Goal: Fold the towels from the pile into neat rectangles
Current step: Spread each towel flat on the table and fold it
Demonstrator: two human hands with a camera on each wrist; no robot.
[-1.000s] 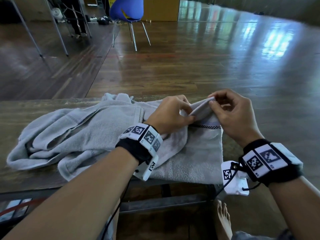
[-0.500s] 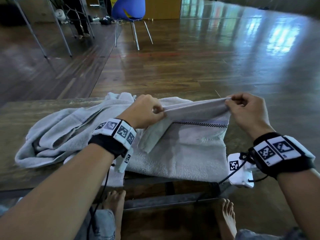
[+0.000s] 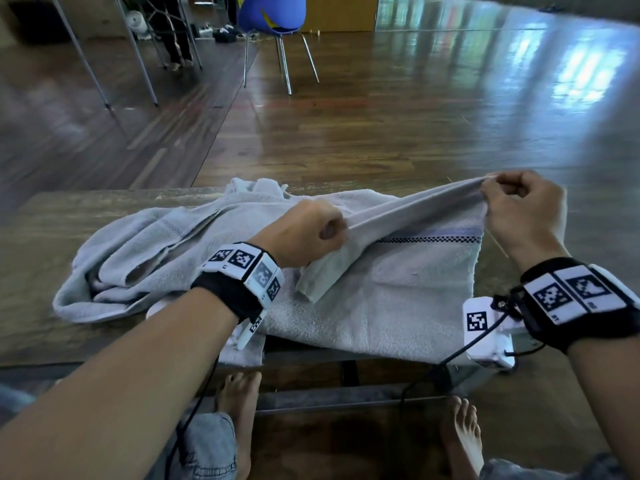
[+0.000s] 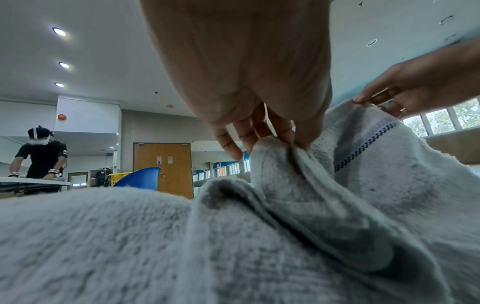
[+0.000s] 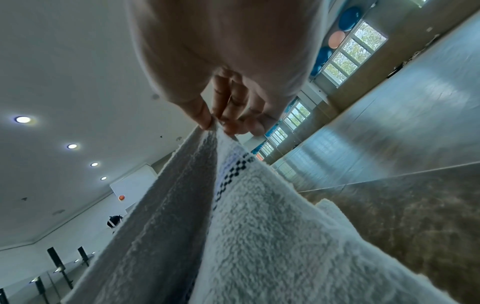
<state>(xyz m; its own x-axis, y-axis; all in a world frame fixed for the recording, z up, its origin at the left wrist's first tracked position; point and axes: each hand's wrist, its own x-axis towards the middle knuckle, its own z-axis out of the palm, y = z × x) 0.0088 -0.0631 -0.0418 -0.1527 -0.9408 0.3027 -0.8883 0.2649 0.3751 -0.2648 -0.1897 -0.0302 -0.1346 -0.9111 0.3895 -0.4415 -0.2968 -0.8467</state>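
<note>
A pale grey towel (image 3: 398, 289) with a black checkered stripe (image 3: 429, 240) lies over the right end of the wooden table (image 3: 31, 271). Its far hem is lifted and stretched taut between my hands. My left hand (image 3: 308, 233) grips the hem near the table's middle, and the left wrist view shows the fingers (image 4: 259, 135) closed on a bunched fold of the towel (image 4: 337, 185). My right hand (image 3: 519, 202) pinches the hem's corner at the right, thumb against fingertips (image 5: 221, 121) on the towel (image 5: 259, 236). More crumpled grey towel (image 3: 145, 251) is heaped to the left.
The towel's near edge hangs over the table's front. My bare feet (image 3: 239, 403) stand below it by the metal frame. A blue chair (image 3: 273, 15) stands on the wooden floor beyond. Another person (image 4: 41, 152) works at a far table.
My hands have drawn apart along the hem, the right going right and up, the left going left. The hem now runs taut between them and more of the striped towel lies spread out.
</note>
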